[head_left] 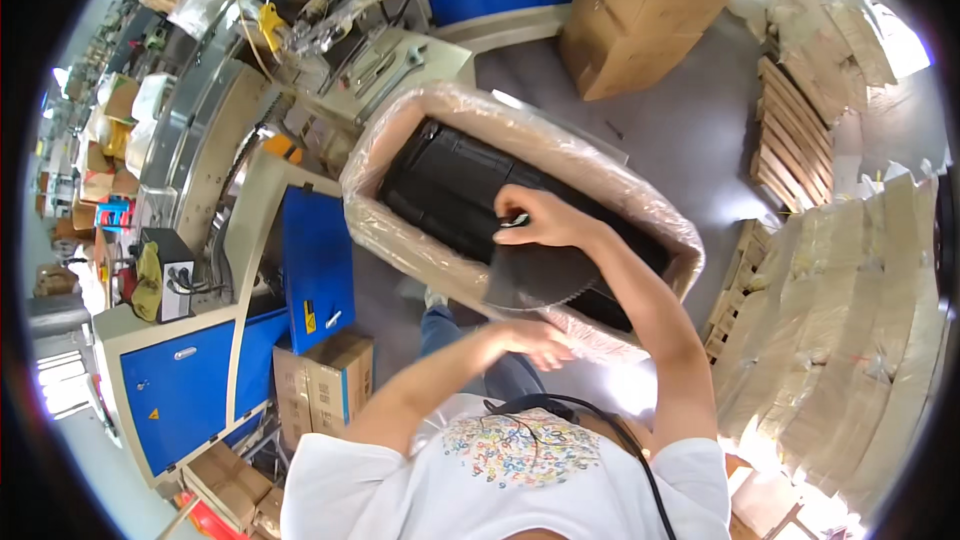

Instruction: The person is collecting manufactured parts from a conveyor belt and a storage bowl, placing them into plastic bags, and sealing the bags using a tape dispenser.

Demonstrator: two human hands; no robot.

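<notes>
My right hand [540, 219] is closed, thumb against fingers, on the upper edge of a thin black plastic sheet [540, 275]. The sheet hangs down toward me and ends in a jagged lower edge; it could be a bag, but I cannot tell. Below it my left hand [535, 342] is held palm down with fingers stretched out and nothing in them, near the close side of a long carton [400, 233]. Clear plastic film lines this carton and folds over its rim. Flat black packs [450, 175] fill it in rows, partly hidden by my right hand and the sheet.
To the left stands a machine with an open blue cabinet door [318, 265] and closed cartons [325, 380] beneath. Wrenches [405, 70] lie on a bench beyond the carton. Tall boxes [640, 15] stand at the far side, with wooden pallets [793, 135] and wrapped stacks [840, 330] at right.
</notes>
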